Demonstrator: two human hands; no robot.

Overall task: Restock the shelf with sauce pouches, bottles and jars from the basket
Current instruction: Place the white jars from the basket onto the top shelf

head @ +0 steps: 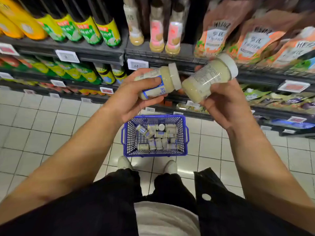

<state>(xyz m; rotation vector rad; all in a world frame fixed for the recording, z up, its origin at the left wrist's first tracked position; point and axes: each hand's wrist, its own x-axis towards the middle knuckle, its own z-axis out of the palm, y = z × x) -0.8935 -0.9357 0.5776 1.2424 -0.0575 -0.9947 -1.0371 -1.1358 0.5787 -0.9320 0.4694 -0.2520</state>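
Note:
My left hand [134,101] grips a pale sauce jar with a blue label [164,79], tilted with its white lid pointing right. My right hand [226,104] holds a second pale jar [207,78] by its base, lid pointing up and right. Both jars hang in front of the dark shelf [170,61], their lids close together. On the floor below stands a blue wire basket [127,133] with several more of the same jars lying in it.
Orange sauce pouches [252,43] fill the shelf at upper right. Pink-labelled bottles [156,31] stand in the middle, yellow and green bottles [88,29] at left. Lower shelves hold more goods. My shoes [171,166] stand on white floor tiles just behind the basket.

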